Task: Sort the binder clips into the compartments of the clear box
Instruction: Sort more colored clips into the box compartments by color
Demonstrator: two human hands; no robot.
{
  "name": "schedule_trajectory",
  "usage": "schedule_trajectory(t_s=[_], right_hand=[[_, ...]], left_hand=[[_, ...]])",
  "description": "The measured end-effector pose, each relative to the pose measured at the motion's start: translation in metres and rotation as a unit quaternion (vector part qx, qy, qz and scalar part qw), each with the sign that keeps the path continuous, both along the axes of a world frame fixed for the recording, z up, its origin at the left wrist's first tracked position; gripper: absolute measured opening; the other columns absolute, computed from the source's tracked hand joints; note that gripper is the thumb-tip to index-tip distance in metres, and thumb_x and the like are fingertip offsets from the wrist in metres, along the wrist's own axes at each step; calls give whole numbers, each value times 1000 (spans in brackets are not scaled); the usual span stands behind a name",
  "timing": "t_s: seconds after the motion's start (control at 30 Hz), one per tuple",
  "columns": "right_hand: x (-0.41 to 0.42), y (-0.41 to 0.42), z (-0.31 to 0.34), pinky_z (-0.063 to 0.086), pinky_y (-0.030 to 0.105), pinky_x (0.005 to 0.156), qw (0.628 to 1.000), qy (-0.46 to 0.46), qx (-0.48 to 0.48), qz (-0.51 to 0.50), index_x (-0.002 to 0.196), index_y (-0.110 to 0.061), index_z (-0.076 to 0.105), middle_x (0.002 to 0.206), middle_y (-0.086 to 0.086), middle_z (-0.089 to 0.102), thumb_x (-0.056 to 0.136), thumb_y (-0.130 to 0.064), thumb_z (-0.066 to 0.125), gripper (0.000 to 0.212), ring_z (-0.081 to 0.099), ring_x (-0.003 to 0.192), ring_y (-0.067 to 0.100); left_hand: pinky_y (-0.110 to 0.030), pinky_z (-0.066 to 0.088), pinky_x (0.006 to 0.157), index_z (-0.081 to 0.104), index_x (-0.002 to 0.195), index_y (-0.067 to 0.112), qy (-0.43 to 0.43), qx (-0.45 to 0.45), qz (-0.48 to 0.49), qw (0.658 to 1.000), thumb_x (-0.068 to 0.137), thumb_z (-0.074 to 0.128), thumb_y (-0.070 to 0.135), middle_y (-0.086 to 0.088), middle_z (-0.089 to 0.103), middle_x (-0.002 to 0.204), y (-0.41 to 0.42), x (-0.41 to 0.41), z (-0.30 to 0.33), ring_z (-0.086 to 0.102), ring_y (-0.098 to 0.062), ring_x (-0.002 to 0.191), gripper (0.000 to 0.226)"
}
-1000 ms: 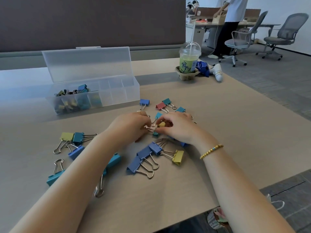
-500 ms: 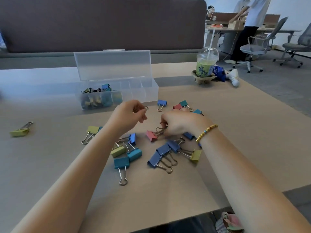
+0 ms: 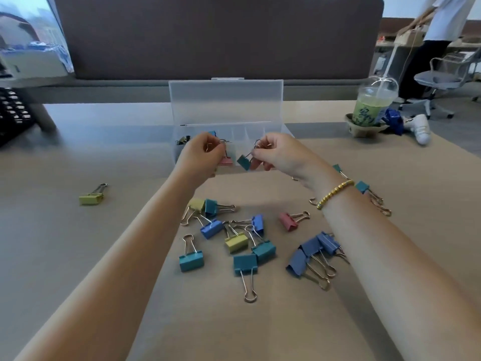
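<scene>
**Carrying two clips to the box compartments**

The left hand (image 3: pixel 201 155) is pinching the wire handles of a pink clip (image 3: pixel 226 161), fingers curled round them, the clip body hanging below. The right hand (image 3: pixel 277 155) is pinching the handles of a teal clip (image 3: pixel 244 162) in the same manner, that clip hanging tilted. Both hands are hovering at the front wall of the clear box (image 3: pixel 226 105), which is standing at 12 o'clock on the table (image 3: pixel 260 321) with its lid raised upright.

Recommended procedure, as a judgement: each clip is best lowered over one compartment only, clear of the dividers, before the pinch is relaxed. The two clips are hanging close together, so releasing one at a time is reducing the risk of handles tangling. The leftmost compartments are already holding clips; the exact number inside cannot be told.

Count on the table:
- Pile at 6 o'clock from the hands: about eleven clips, namely two yellow, four teal, two blue, three darker blue overlapping at 5 o'clock.
- One pink clip on the table (image 3: pixel 289 221) at 5 o'clock, near the right wrist.
- Two teal clips at 3 o'clock, partly hidden behind the right wrist.
- One stray yellow clip (image 3: pixel 91 198) at 8 o'clock, well apart.
</scene>
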State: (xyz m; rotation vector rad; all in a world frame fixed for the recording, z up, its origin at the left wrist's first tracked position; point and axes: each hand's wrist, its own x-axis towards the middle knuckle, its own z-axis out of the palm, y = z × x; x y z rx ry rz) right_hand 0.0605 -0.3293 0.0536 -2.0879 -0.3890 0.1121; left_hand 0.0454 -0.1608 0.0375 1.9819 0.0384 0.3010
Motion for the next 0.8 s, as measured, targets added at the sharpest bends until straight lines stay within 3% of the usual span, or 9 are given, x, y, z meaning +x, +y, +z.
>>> schedule_trajectory(t_s=[0.1,0.23,0.37,0.5,0.63,0.8], right_hand=[[34,20,3,48,27,71,999,-21,33,-24,78,-18,51,79,-2,69,94,-14,52,16,50,62,9],[67,36,8,44,8,54,993,-95,27,-67,92,-3,61,85,2,65,95,-13,52,13,51,59,-1],[99,41,8,49,31,76,990,-119,3,-79,98,7,62,94,12,68,93,-13,54,22,61,79,14],[131,47,8,45,30,76,990,-107,-74,-45,95,1,65,90,9,65,91,-15,59,18,59,81,15],[147,61,-3,41,26,72,973,-157,-167,-22,92,-6,69,94,11,68,90,-19,60,16,59,86,22],[157,75,-18,32,26,66,899,-279,-338,-5,94,-11,67,96,10,67,92,-15,54,13,58,91,28]], left_hand=[[-25,44,57,45,75,24,5,-28,29,999,92,55,19,2,50,73,21,31,7,45,-12,60,20],[-23,46,54,48,90,15,-17,-25,54,998,91,56,19,1,52,80,40,64,16,46,-10,62,9],[-17,42,46,50,92,11,-22,-13,70,997,93,53,19,1,56,79,51,87,16,46,-9,57,9],[-17,41,45,51,93,9,-17,7,71,997,94,52,17,2,56,74,57,110,17,45,-11,52,8],[-22,46,51,53,95,10,-4,9,66,998,94,52,17,-6,61,91,57,129,14,49,-12,56,8],[-24,48,56,53,93,11,-6,9,50,999,94,52,18,-6,62,91,57,140,4,48,-12,62,7]])
